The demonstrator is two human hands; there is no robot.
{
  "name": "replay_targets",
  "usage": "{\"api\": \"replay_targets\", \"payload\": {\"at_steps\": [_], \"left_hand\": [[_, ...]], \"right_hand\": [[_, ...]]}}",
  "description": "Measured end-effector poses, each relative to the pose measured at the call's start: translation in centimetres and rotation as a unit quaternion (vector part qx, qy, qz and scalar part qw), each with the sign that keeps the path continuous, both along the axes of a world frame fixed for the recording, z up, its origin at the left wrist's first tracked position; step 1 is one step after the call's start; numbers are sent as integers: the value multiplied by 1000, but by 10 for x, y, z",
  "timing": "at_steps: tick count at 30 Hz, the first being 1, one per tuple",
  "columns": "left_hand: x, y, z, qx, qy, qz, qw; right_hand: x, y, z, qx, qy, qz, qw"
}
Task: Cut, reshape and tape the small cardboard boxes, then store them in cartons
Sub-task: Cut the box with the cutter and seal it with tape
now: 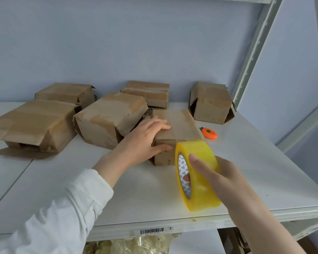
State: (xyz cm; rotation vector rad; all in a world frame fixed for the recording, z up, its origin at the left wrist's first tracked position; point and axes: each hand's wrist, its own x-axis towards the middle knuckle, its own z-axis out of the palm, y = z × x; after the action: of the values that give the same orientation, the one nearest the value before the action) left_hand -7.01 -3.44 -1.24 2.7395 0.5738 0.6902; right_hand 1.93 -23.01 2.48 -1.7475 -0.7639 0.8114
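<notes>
Cardboard box (180, 123) sits mid-shelf (136, 189), in front of other worn boxes (108, 116); the left hand (145, 140) steadies it, fingers straight across the top's left edge, thumb flat against the near face; the right hand (226, 182) grips the tape roll (200, 191), thumb over its side, fingertips inside the core; the roll stands just before the box's near right corner, so the strip probably runs front-to-back.

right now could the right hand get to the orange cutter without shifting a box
Probably yes: the cutter lies bare on the shelf beside the nearest box, nothing between it and the right hand, though that hand grips the tape roll.
</notes>
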Motion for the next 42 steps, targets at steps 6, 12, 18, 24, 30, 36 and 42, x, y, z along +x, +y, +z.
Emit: {"api": "replay_targets", "payload": {"at_steps": [6, 12, 18, 24, 30, 36, 42], "left_hand": [[13, 18, 30, 31, -39, 30, 998], [30, 45, 52, 34, 11, 84, 996], [41, 33, 8, 179, 46, 89, 979], [59, 44, 9, 189, -117, 107, 969], [54, 44, 70, 147, -6, 77, 986], [66, 51, 65, -61, 126, 65, 988], [67, 52, 68, -56, 139, 69, 986]], "right_hand": [[14, 23, 38, 118, 81, 11, 990], [28, 63, 66, 159, 62, 16, 985], [45, 82, 69, 165, 56, 30, 984], [56, 86, 72, 198, 72, 82, 974], [69, 92, 94, 274, -24, 122, 954], [68, 119, 85, 222, -16, 5, 975], [56, 98, 92, 215, -11, -65, 974]]}}
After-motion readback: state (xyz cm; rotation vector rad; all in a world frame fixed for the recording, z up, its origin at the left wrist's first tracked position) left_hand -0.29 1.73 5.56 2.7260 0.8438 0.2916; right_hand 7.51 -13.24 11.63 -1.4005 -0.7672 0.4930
